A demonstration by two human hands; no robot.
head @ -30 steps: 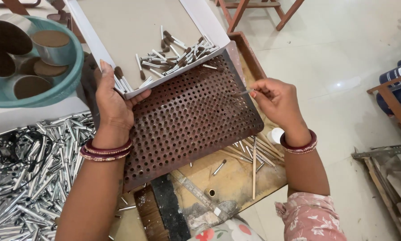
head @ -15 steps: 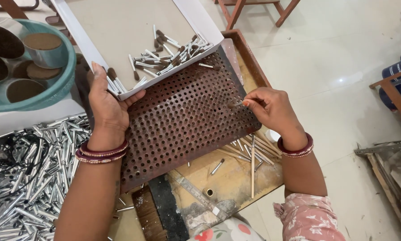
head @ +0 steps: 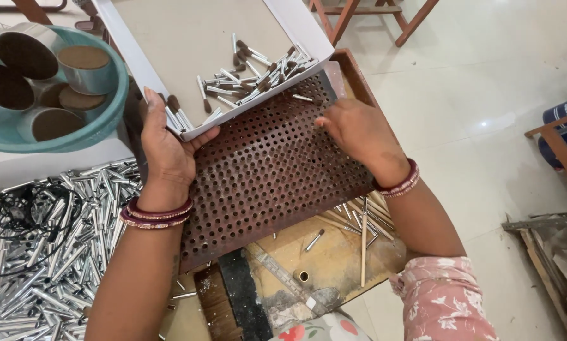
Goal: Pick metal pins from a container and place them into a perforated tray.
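The left hand (head: 163, 148) has its fingers closed around a small bunch of brown-tipped sticks (head: 173, 112), whose tips stick out above the thumb and forefinger, just at the near rim of the white tray (head: 132, 60). The palm of that hand rests on the left edge of the perforated plate (head: 271, 170), a rusty brown sheet full of round holes lying tilted across the desk (head: 334, 252). The right hand (head: 359, 136) lies knuckles-up on the plate's far right part, fingers curled narrowly toward one stick (head: 303, 98) that lies on the holes just beyond the fingertips; whether the fingers pinch anything cannot be told, as the back of the hand hides them. Just beyond both hands, a loose pile of sticks (head: 258, 79) rests in the near corner of the tray. Near the right wrist, a few metal tubes (head: 359, 218) lie on the desk under the plate's edge. Left of the left forearm spreads a big heap of silver tubes (head: 49, 252). Farther out to the left, past the tray, a teal basin (head: 100, 123) holds tape rolls (head: 84, 66).
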